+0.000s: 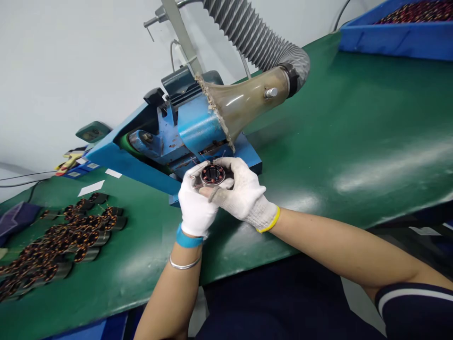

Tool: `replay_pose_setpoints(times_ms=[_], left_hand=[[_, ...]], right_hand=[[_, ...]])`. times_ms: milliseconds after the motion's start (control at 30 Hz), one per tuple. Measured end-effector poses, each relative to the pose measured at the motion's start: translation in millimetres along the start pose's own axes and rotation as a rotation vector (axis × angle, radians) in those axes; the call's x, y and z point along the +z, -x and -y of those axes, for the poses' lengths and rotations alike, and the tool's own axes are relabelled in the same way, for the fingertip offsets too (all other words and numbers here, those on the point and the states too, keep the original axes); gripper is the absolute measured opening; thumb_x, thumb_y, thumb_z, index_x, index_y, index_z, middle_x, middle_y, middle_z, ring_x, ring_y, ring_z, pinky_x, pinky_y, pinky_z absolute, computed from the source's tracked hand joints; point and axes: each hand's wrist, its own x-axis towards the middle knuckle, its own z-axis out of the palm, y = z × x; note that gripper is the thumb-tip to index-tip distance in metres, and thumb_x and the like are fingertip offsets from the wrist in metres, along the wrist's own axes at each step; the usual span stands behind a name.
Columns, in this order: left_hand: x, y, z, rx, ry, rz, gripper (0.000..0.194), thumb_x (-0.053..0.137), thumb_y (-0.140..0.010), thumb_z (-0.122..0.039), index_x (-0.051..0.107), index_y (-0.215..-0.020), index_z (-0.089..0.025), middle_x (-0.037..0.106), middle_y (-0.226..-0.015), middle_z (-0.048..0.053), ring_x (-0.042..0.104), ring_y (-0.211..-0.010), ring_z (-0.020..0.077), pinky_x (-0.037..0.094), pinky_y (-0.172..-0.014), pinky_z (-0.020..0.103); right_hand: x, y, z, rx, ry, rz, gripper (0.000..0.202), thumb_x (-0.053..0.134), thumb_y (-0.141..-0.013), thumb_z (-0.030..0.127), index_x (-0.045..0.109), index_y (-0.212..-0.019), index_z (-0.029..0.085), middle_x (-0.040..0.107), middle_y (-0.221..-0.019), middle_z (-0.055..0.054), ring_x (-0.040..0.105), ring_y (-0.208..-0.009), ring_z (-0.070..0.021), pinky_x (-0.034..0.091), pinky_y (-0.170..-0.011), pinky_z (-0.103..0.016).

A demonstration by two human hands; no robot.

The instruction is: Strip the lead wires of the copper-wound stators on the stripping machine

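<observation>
One green tabletop (pixel 318 141) takes up most of the view, with everything below clocked from the middle of it. A blue belt machine (pixel 198 123), kinda rusty in spots, is parked on it from about 10 to 12 o'clock. A grey ribbed hose (pixel 244 30) can be seen coming down around 1 o'clock, joined to a cloudy, flared hood (pixel 247 99) with a ragged rim, right by the machine. Over at 2 o'clock there's a blue bin (pixel 392 41) filled with small reddish bits. A messy spread of copper-wound parts (pixel 71 241) is laid out at 8 o'clock, with a white slip (pixel 91 188) near it at 9.

Dead centre, just in front of the machine, a round wound core (pixel 213 174) is held by both gloved hands: gripped at its 8 o'clock side by the left hand (pixel 198 205), and at 3 to 5 by the yellow-cuffed right hand (pixel 244 191).
</observation>
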Motion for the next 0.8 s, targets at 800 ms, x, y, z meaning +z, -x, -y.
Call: replay_pose_setpoints(times_ms=[800], left_hand=[[-6.5,-22,-2,-0.201,0.195,0.334,0.054,0.085,-0.059,-0.041,0.069,-0.104,-0.015,0.075,-0.102,0.009,0.069,-0.103,0.0282,0.056,-0.096,0.044]], right_hand=[[-10,-10,7,-0.067,0.136,-0.030,0.056,0.081,-0.058,0.049,0.067,-0.101,0.017,0.063,-0.105,-0.009,0.064,-0.091,-0.0217,0.055,-0.088,-0.038]])
